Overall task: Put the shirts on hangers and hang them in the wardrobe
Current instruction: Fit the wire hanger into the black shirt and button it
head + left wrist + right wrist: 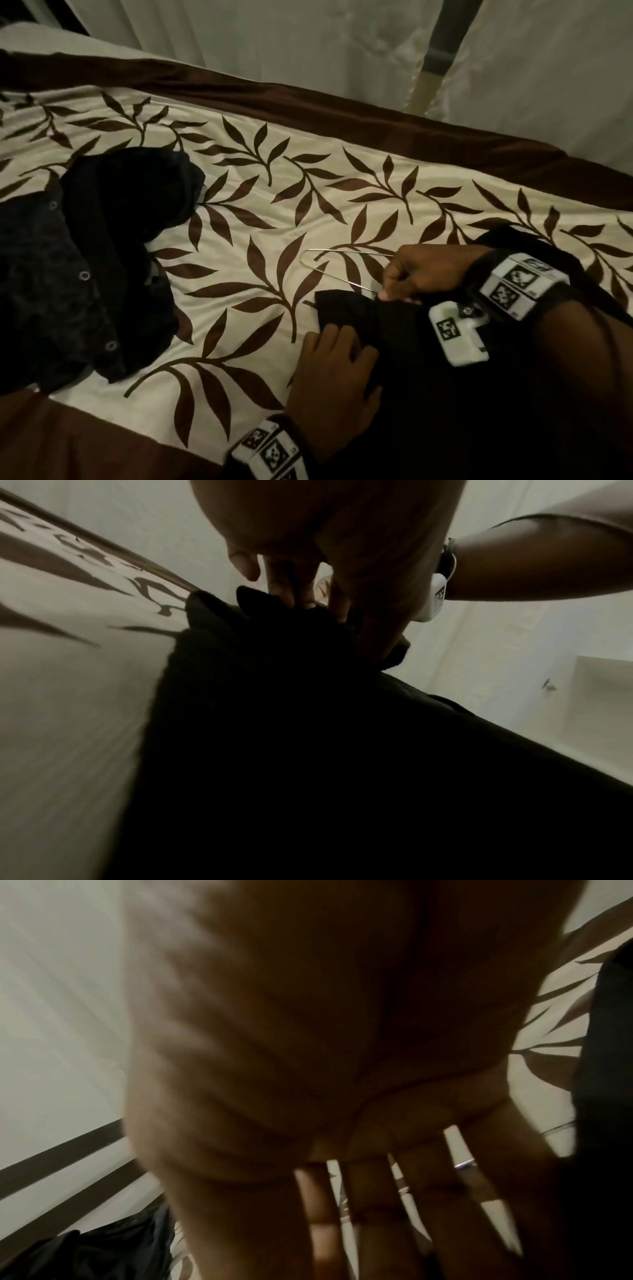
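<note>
Right hand (424, 274) pinching wire hanger (337, 265), loop pointing left, across bedspread (239, 212)

home bedroom | leaf-print bedspread (308, 192) | curtains (274, 41)

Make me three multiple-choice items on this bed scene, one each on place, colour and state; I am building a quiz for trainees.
1. Where does the pile of dark shirts lie?
A. left on the leaf-patterned bedspread
B. on the floor
C. in a basket

2. What colour is the thin wire hanger?
A. red
B. silver
C. green

3. What is the left hand doing?
A. hanging idle
B. gripping the black shirt
C. holding a cup

Key: A, the pile sits left on the bedspread; B, the wire glints silver; B, its fingers clutch black cloth.
</note>
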`<state>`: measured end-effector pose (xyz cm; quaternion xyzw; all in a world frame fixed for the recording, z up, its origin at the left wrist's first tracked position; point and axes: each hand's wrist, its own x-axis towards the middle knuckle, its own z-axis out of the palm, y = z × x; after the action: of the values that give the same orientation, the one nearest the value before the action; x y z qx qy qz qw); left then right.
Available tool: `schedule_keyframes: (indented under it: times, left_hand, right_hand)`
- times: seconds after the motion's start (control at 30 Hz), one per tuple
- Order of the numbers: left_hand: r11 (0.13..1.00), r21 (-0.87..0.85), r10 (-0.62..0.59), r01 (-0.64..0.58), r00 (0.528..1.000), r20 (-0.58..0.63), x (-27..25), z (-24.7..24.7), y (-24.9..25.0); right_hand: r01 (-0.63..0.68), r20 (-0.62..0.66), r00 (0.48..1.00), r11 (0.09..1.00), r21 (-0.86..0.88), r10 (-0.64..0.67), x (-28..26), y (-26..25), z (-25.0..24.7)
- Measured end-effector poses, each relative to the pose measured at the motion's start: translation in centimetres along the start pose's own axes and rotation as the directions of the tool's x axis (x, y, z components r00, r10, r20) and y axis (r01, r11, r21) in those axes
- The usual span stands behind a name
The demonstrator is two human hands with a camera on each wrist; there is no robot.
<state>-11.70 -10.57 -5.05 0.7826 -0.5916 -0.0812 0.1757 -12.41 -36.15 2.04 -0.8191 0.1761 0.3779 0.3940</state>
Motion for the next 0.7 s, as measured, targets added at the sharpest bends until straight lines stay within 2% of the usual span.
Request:
schedule_keyframes:
  times: [0.03,0.07,0.1,0.13,0.17,0.2,0.3,0.37,0.5,0.7]
  left_hand:
    - [1.000,-0.003,0.003,-0.003,1.000,0.000,-0.2,0.0,0.3]
    - [1.000,-0.013,-0.003,0.003,1.000,0.002,-0.2,0.0,0.6]
    - [0.999,-0.029,-0.017,0.017,1.000,-0.002,-0.1,0.1,0.9]
    - [0.998,-0.043,-0.035,0.035,0.999,-0.007,0.2,0.2,1.2]
    - [0.997,-0.046,-0.056,0.056,0.998,-0.007,0.4,0.2,1.5]
    - [0.996,-0.043,-0.081,0.081,0.997,0.005,0.7,0.2,1.9]
    - [0.993,-0.005,-0.119,0.119,0.993,0.002,1.2,-0.3,2.9]
    - [0.996,0.008,-0.086,0.086,0.996,-0.010,1.1,-0.4,3.6]
    - [0.999,0.032,0.028,-0.030,0.998,0.051,0.7,0.4,4.6]
    - [0.999,0.048,0.019,-0.025,0.991,0.133,0.3,0.9,5.3]
  right_hand:
    - [-0.039,-0.022,0.999,0.999,0.028,0.039,0.0,0.0,0.2]
    - [-0.054,-0.117,0.992,0.998,0.023,0.057,0.5,0.1,0.4]
    - [-0.061,-0.283,0.958,0.997,-0.044,0.046,1.1,0.2,0.6]
    - [-0.087,-0.454,0.891,0.982,-0.170,0.001,1.9,0.1,0.6]
    - [-0.133,-0.546,0.836,0.947,-0.291,-0.050,2.7,0.0,0.8]
    - [-0.186,-0.567,0.821,0.912,-0.366,-0.061,3.5,-0.1,1.0]
    - [-0.292,-0.484,0.870,0.887,-0.357,0.091,5.1,-0.5,1.5]
    - [-0.297,-0.445,0.889,0.879,-0.374,0.111,5.3,-0.8,1.3]
    - [-0.223,-0.401,0.916,0.860,-0.458,0.024,4.6,-0.5,1.5]
    - [-0.243,-0.427,0.903,0.757,-0.606,-0.052,4.6,-1.3,3.2]
